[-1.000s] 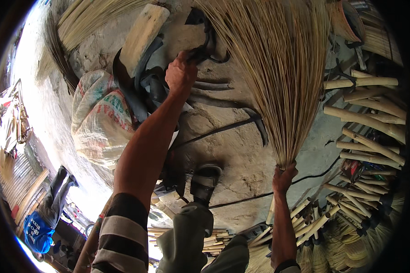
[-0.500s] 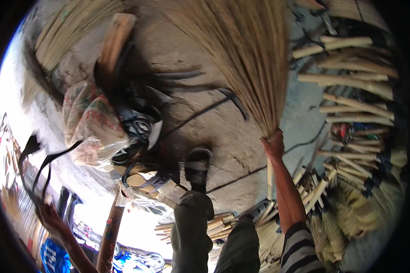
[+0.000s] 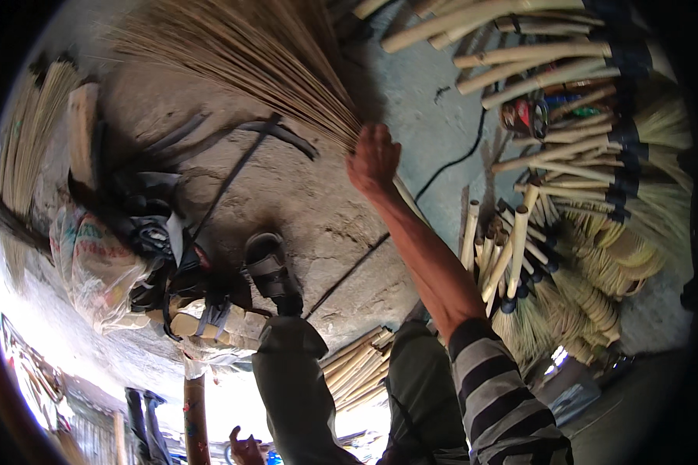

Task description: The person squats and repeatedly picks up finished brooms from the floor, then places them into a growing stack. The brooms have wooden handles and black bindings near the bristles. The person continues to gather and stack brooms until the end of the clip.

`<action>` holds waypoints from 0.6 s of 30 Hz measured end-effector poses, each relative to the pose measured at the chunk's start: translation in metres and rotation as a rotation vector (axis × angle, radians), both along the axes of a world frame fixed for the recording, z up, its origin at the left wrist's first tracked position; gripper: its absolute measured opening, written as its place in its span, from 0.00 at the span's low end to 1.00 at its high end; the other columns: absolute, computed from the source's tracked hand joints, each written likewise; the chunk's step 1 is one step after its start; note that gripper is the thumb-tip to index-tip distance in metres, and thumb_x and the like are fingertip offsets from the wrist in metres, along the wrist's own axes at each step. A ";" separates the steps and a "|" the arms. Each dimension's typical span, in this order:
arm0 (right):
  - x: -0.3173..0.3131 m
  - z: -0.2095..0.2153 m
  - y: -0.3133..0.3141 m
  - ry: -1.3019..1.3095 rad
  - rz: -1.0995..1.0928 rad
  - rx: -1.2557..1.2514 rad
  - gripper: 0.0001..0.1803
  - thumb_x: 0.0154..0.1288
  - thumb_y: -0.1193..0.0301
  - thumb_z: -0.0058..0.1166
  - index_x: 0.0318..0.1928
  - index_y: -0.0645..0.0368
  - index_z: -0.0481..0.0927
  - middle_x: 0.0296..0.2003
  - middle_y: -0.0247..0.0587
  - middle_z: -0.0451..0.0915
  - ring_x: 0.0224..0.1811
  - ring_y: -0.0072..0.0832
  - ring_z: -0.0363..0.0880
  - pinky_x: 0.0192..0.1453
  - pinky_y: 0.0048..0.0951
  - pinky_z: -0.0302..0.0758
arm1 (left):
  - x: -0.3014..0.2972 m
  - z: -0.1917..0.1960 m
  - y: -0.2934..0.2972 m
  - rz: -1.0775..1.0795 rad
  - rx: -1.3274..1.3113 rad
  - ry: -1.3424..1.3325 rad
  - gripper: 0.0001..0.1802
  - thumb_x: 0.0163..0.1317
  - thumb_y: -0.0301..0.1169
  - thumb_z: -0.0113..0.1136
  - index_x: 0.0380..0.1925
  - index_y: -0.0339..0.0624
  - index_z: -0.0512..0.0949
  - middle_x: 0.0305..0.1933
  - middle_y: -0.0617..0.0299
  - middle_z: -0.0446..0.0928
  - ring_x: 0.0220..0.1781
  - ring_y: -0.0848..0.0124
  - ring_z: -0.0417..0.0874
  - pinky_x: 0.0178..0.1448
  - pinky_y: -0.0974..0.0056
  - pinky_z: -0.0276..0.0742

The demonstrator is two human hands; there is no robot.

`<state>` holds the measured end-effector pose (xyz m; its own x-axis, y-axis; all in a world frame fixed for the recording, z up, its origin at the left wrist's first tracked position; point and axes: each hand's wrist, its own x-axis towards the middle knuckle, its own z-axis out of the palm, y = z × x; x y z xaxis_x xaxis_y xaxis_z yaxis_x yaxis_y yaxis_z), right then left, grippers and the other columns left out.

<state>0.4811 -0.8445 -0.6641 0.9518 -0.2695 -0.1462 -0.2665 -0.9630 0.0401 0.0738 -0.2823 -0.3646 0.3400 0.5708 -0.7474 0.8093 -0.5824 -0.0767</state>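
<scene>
My right hand (image 3: pixel 374 159) is closed round the gathered neck of a grass broom (image 3: pixel 264 85). Its long brown stems fan out toward the upper left over the floor. A pale stick handle (image 3: pixel 409 200) shows behind my wrist. Low in the picture my left hand (image 3: pixel 246 448) is partly cut off; its fingers are apart and nothing shows in them. Dark rubber strips (image 3: pixel 159 236) lie heaped by a woven plastic sack (image 3: pixel 97 256) to my left. My sandalled foot (image 3: pixel 271 267) rests on the floor between this heap and the broom.
Many finished brooms with pale handles (image 3: pixel 535 58) are stacked along the right. More stand bunched, handles up (image 3: pixel 512 248), near my right forearm. A wooden block (image 3: pixel 83 132) and a straw bundle (image 3: pixel 35 132) are at far left. Loose sticks (image 3: pixel 361 368) lie behind my legs.
My right hand has swung the broom up and to the left. My left hand held black strips at the far left; it has moved right along the lower edge, and no strips show in it.
</scene>
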 end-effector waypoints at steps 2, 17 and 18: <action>-0.004 -0.009 -0.007 -0.009 -0.051 0.092 0.50 0.61 0.63 0.78 0.78 0.59 0.64 0.67 0.57 0.70 0.68 0.54 0.71 0.64 0.59 0.73 | 0.057 0.008 -0.033 -0.051 -0.101 -0.069 0.21 0.75 0.31 0.66 0.65 0.38 0.79 0.57 0.47 0.85 0.59 0.52 0.89 0.63 0.51 0.86; -0.187 -0.029 -0.117 -0.048 -0.245 0.204 0.30 0.62 0.65 0.71 0.65 0.47 0.78 0.54 0.42 0.78 0.57 0.49 0.77 0.52 0.58 0.71 | 0.240 0.075 -0.313 -0.435 -0.742 -0.140 0.24 0.76 0.24 0.64 0.71 0.40 0.79 0.73 0.41 0.80 0.69 0.47 0.86 0.67 0.49 0.86; -0.185 -0.031 -0.118 -0.170 -0.227 0.188 0.30 0.62 0.65 0.70 0.64 0.47 0.78 0.52 0.42 0.79 0.56 0.49 0.77 0.51 0.58 0.71 | 0.243 0.079 -0.324 -0.670 -0.771 -0.134 0.22 0.76 0.25 0.64 0.69 0.38 0.80 0.73 0.39 0.79 0.69 0.47 0.86 0.66 0.50 0.87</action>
